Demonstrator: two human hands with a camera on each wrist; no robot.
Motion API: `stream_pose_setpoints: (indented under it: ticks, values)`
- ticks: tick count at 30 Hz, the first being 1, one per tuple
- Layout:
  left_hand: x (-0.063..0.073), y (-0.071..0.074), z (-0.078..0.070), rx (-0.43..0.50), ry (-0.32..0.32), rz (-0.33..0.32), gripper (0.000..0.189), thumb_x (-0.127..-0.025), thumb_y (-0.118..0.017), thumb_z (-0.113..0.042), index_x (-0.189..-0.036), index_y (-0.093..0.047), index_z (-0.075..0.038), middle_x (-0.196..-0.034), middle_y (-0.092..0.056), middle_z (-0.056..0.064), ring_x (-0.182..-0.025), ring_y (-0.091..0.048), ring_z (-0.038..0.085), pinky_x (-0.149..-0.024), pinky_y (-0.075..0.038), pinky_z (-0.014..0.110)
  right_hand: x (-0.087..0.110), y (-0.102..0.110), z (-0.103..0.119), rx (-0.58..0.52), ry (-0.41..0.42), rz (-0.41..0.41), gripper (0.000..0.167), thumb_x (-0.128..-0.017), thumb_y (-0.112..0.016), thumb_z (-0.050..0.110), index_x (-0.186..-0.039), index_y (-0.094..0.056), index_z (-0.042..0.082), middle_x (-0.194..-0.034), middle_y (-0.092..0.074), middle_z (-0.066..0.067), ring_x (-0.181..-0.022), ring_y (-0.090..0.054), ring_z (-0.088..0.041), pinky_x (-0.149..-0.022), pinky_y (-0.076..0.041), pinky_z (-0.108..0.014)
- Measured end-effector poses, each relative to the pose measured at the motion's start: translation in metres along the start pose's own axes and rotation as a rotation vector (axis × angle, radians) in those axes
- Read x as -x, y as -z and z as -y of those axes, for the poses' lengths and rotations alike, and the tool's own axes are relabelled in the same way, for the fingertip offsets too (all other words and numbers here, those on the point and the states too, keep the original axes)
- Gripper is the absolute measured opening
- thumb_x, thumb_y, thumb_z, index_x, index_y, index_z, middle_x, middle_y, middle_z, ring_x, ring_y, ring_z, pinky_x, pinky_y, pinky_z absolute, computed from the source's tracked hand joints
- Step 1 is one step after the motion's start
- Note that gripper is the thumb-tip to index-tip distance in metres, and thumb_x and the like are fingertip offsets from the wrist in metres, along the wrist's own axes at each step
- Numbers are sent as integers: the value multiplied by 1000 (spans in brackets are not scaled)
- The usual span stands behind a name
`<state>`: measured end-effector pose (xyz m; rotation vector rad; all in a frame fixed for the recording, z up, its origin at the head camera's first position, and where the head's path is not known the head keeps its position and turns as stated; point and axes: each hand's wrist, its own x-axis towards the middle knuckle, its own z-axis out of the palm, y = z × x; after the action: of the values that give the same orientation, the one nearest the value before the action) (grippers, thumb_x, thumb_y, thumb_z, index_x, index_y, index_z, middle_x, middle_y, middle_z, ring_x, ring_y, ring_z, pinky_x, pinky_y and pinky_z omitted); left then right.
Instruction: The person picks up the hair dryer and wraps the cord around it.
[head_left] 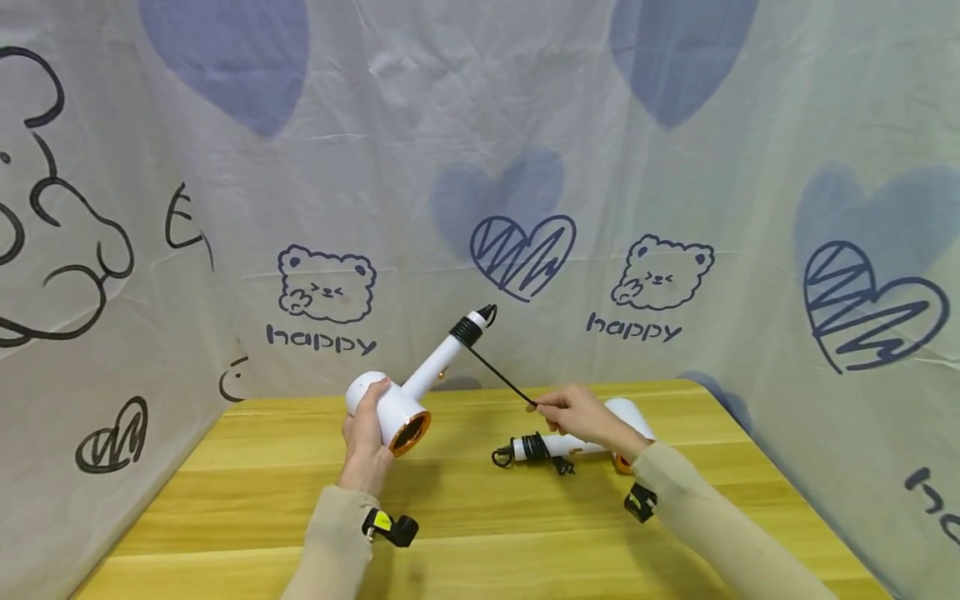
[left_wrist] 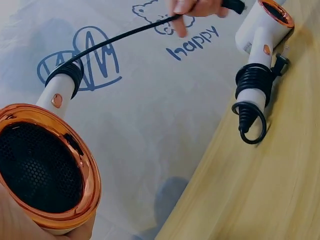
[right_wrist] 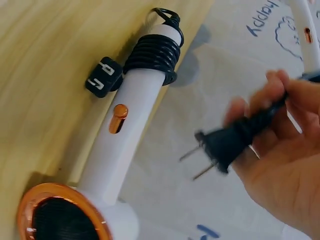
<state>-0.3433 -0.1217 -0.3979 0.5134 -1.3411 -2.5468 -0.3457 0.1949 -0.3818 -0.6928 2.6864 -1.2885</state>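
Note:
My left hand (head_left: 365,429) grips a white hair dryer (head_left: 432,368) by its round head, above the table, the handle slanting up and to the right. Its copper-rimmed grille (left_wrist: 40,165) fills the lower left of the left wrist view. Black cord (head_left: 467,331) is coiled round the end of that handle. A length of the cord stretches tight from the coil to my right hand (head_left: 573,414), which pinches it just behind the two-pin plug (right_wrist: 225,147). Beneath the right hand a second white hair dryer (right_wrist: 122,120) lies on the table, its own cord wound round its handle.
The wooden table (head_left: 465,533) carries the second dryer, whose plug (right_wrist: 104,77) sticks out beside its handle. Behind and at both sides hangs a pale cloth (head_left: 420,167) printed with hearts and bears. Each wrist wears a small black camera (head_left: 390,527).

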Motion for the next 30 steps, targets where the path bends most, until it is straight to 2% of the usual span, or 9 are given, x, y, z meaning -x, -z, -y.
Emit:
stream_pose_setpoints:
  ticks: [4, 7, 9, 11, 15, 21, 23, 26, 30]
  values:
    - [0, 2, -6, 7, 35, 53, 67, -85, -74, -34, -135, -36, -10, -123, -51, 6, -108, -54, 19, -90, -51, 26, 0, 9, -12, -104, -67, 113, 31, -104, -46, 13, -123, -66, 1, -74, -61, -10, -65, -51, -17, -58, -44, -27]
    - [0, 3, -9, 30, 75, 146, 57, -89, -68, -32, -132, -37, -12, -124, -47, 5, -108, -50, 18, -91, -49, 25, -1, 19, -20, -94, -128, 145, 30, -104, -47, 17, -121, -68, 4, -81, -65, -10, -66, -52, -16, -57, -44, -25]
    - [1, 3, -11, 53, 109, 212, 49, -91, -64, -31, -129, -38, -14, -122, -46, 5, -107, -50, 18, -90, -50, 24, -3, 24, -23, -70, -167, 136, 28, -103, -50, 20, -115, -72, 8, -79, -65, -6, -61, -48, -14, -53, -39, -23]
    - [2, 2, -13, 62, 137, 288, 45, -94, -60, -31, -128, -36, -15, -120, -45, 5, -104, -51, 17, -88, -51, 24, -4, 28, -26, -47, -203, 110, 26, -101, -54, 23, -108, -74, 9, -75, -64, -4, -55, -42, -11, -48, -33, -21]
    - [6, -2, -13, 28, 187, 383, 47, -94, -57, -33, -130, -35, -14, -116, -49, 5, -94, -58, 15, -82, -54, 25, -8, 34, -28, -12, -269, 21, 21, -96, -63, 25, -96, -77, 10, -69, -62, -1, -48, -29, -9, -45, -24, -23]
    - [12, -5, -6, -93, 272, 483, 60, -93, -55, -37, -138, -29, -7, -108, -55, 7, -86, -63, 17, -76, -57, 28, -14, 40, -27, 82, -291, -130, 23, -91, -69, 26, -75, -76, 9, -87, -69, -5, -58, -34, -12, -50, -26, -24]
    - [14, -5, -3, -139, 286, 519, 62, -93, -55, -38, -139, -28, -5, -106, -57, 7, -85, -64, 18, -76, -57, 28, -16, 42, -26, 119, -284, -176, 29, -90, -69, 27, -67, -71, 10, -81, -66, -4, -56, -33, -12, -50, -26, -24]
    - [13, -3, 0, -198, 292, 576, 62, -94, -53, -37, -139, -29, -2, -103, -59, 7, -84, -65, 18, -75, -58, 29, -19, 46, -21, 203, -262, -245, 26, -89, -70, 23, -66, -68, 12, -66, -59, 0, -51, -32, -12, -49, -29, -24]
    - [12, -1, 1, -266, 314, 687, 65, -94, -51, -38, -141, -26, 0, -103, -60, 7, -85, -66, 19, -76, -59, 32, -22, 46, -8, 334, -156, -277, 12, -87, -71, 20, -87, -78, 10, -78, -72, -4, -60, -55, -13, -55, -47, -27]
